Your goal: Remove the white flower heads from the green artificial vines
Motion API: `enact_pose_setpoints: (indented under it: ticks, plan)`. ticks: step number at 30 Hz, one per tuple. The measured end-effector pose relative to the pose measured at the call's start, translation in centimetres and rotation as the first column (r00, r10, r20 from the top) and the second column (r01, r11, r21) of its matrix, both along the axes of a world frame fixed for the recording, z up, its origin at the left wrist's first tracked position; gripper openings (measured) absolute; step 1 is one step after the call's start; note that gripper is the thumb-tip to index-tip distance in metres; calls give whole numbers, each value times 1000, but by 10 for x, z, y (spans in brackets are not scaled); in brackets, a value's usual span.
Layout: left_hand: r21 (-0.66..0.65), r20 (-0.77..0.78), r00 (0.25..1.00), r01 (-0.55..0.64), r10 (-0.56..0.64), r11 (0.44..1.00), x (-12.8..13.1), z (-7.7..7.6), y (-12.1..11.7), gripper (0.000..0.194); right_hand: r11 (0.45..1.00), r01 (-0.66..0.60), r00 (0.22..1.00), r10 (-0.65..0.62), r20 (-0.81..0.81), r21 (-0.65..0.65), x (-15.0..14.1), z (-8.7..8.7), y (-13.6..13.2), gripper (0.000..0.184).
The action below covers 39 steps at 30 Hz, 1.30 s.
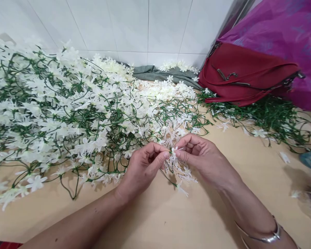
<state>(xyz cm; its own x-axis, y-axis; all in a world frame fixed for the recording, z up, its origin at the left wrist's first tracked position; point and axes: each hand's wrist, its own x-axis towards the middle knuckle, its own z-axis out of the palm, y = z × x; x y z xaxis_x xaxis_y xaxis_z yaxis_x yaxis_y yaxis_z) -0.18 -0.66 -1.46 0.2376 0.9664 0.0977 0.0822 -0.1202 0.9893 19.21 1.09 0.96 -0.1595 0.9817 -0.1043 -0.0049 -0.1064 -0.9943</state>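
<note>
White artificial flowers (75, 103) on green stems are spreading in a big heap from the left edge to the middle of the frame, lying on a tan table (150, 221). Purple plastic (269, 24) is filling the upper right corner, and a red bag (248, 74) is leaning in front of it. Below the bag, a tangle of green stems (272, 112) is lying on the table. At the center of the frame, the left hand (143, 167) and right hand (207, 159) are closing thumb and forefinger around one small white flower (173, 152): the left is pinching its green end, the right its petals. A metal bracelet (271, 238) is circling the right wrist, lower right.
</note>
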Motion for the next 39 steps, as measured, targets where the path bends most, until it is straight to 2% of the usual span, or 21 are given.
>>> enact_pose_setpoints:
  ticks: [7, 14, 21, 26, 33, 39]
  plan:
    - [39, -62, 998, -25, 28, 999, 0, -10, 3, 16, 1000, 14, 1000, -14, -15, -9, -8, -9, 4, 29]
    - [63, -73, 996, -56, 61, 996, 2, -7, 2, 14, 1000, 6, 996, -7, -89, -17, -10, -19, 3, 31]
    - [153, -129, 989, -46, 66, 987, 2, -8, 2, 13, 997, -35, 996, 29, -89, -62, -11, -19, 2, 31]
    - [134, -105, 993, -40, 54, 990, 4, -8, 1, 12, 999, 21, 991, -26, -130, -39, -9, -17, 4, 33]
    - [126, -126, 991, -32, 48, 992, 3, -10, -1, 10, 1000, -16, 991, 14, -134, -16, -3, -16, 8, 30]
    - [94, -157, 986, -46, 61, 995, 5, -8, 0, 13, 1000, 13, 992, -12, -123, 4, -7, -18, 6, 28]
